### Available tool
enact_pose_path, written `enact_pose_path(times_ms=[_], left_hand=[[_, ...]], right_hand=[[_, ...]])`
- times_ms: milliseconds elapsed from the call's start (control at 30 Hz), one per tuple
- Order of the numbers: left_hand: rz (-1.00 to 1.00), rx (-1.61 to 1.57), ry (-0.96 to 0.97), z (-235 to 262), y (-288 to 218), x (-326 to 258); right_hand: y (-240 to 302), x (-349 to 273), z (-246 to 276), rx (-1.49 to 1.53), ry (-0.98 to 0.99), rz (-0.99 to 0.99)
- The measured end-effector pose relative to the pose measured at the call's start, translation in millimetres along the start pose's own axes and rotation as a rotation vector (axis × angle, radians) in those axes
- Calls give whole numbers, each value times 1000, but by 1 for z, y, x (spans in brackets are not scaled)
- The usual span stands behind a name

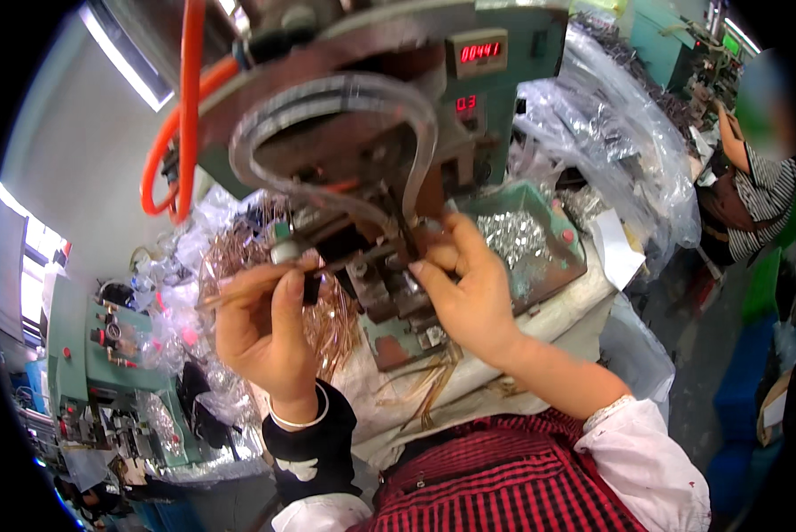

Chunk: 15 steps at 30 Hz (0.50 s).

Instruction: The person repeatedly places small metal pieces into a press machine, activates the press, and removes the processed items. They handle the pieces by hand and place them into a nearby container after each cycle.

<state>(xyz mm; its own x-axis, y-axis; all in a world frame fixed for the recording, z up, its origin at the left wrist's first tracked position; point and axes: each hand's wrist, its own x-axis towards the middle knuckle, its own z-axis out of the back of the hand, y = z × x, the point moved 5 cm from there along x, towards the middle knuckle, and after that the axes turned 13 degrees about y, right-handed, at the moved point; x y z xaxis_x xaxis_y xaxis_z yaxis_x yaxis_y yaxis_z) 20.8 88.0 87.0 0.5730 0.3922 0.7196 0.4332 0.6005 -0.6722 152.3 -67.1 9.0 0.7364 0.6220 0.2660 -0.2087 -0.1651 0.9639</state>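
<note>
My left hand [269,341] is closed, thumb against fingers, on thin brown wires [235,291] just left of the press tooling. The wires reach toward the metal die [376,282] in the middle. On the die's right side, my right hand [471,297] has thumb and forefinger pinched close to the tooling. Whatever lies between those fingertips is too small to make out. Over both hands stands a green bench press [535,53] with red lit displays, and a clear bent tube [336,89] loops down to its tooling.
A green tray [553,282] of small silver metal pieces sits right of the die. Coppery wires [331,332] pile up behind my left hand. An orange hose [190,97] hangs at upper left. Clear plastic sheeting [606,115] lies behind the tray. Another person [761,199] works at far right.
</note>
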Motion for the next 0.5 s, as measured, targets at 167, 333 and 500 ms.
enact_pose_path(times_ms=[167, 333, 500], left_hand=[[-37, 79, 46, -2, -9, -14], [-33, 90, -18, -3, -13, -13], [2, 85, -2, 3, -5, -3]], right_hand=[[14, -6, 2, -99, 18, 124], [18, -1, 4, -46, 83, 1], [24, 8, 10, -42, 206, -45]])
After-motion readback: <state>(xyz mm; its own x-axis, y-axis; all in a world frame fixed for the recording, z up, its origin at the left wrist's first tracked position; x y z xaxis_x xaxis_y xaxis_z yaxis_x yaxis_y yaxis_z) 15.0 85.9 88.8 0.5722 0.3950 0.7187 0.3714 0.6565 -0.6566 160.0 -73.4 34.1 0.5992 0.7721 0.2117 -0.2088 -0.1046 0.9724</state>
